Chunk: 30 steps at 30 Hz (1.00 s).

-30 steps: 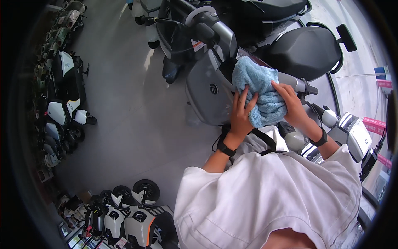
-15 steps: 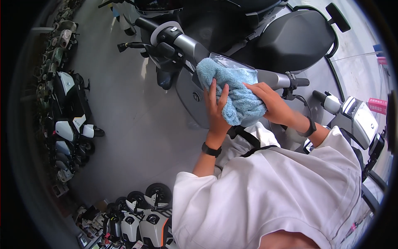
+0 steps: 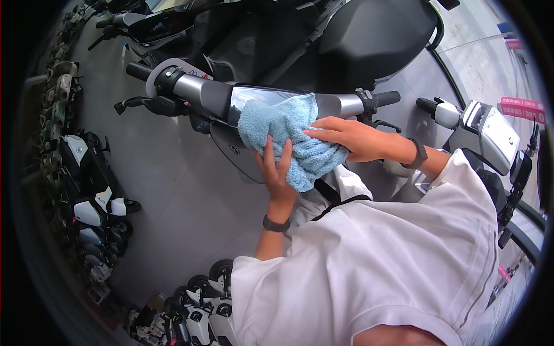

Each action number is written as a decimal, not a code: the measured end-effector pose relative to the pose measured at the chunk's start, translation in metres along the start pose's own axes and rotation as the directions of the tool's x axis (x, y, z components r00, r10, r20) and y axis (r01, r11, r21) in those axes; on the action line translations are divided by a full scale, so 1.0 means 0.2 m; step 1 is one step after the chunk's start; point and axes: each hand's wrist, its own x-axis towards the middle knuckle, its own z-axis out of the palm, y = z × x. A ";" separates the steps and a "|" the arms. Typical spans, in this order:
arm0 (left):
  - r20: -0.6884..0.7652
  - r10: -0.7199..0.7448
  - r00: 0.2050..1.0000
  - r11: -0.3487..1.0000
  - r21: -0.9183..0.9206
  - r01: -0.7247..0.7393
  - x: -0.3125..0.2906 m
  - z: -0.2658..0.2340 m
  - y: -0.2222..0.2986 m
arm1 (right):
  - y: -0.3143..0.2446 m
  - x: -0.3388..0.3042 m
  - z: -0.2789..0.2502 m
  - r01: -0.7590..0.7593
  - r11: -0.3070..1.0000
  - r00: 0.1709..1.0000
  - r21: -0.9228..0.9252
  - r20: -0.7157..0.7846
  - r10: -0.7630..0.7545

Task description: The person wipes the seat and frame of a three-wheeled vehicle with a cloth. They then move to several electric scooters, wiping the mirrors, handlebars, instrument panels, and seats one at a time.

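A light blue terry cloth [image 3: 277,124], bunched and wrinkled, lies over the near part of a scooter's glossy dash panel [image 3: 245,97]. My left hand [image 3: 277,173] holds its near left side, two fingers stretched up over the fabric and the thumb side hidden. From the right, my right hand [image 3: 360,138] grips the cloth, fingers laid over its top and fingertips near its middle. The silver and black handlebar runs out to both sides, with a left grip [image 3: 138,71] and a right grip [image 3: 388,98]. What part of the panel the cloth touches is hidden.
Beyond the handlebar is the scooter's black seat [image 3: 378,43]. A white scooter [image 3: 487,135] stands close on my right. More scooters [image 3: 95,190] line the left side, and several [image 3: 199,320] stand at lower left on the grey floor [image 3: 173,225].
The view has shifted, and the handlebar now lies more level. Both hands and the cloth have moved toward me over the panel, uncovering its far left part.
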 end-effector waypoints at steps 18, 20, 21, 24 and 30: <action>0.002 0.034 0.999 0.987 0.154 -0.034 0.10 -0.20 -0.23 | -0.26 0.27 0.45 -0.093 0.947 0.786 -0.308 -0.607 -0.121; 0.025 0.100 0.995 0.983 0.153 -0.103 0.13 -0.23 -0.26 | -0.27 0.29 0.49 -0.113 0.954 0.753 -0.279 -0.650 -0.101; 0.033 0.110 0.993 0.982 0.148 -0.113 0.12 -0.23 -0.29 | -0.26 0.28 0.52 -0.144 0.948 0.744 -0.286 -0.663 -0.087; 0.060 0.160 0.985 0.978 0.128 -0.167 0.05 -0.24 -0.36 | -0.26 0.28 0.60 -0.241 0.904 0.712 -0.353 -0.697 -0.082; 0.152 0.189 0.970 0.982 -0.032 -0.186 -0.10 -0.24 -0.54 | -0.25 0.34 0.84 -0.339 0.853 0.607 -0.397 -0.785 -0.124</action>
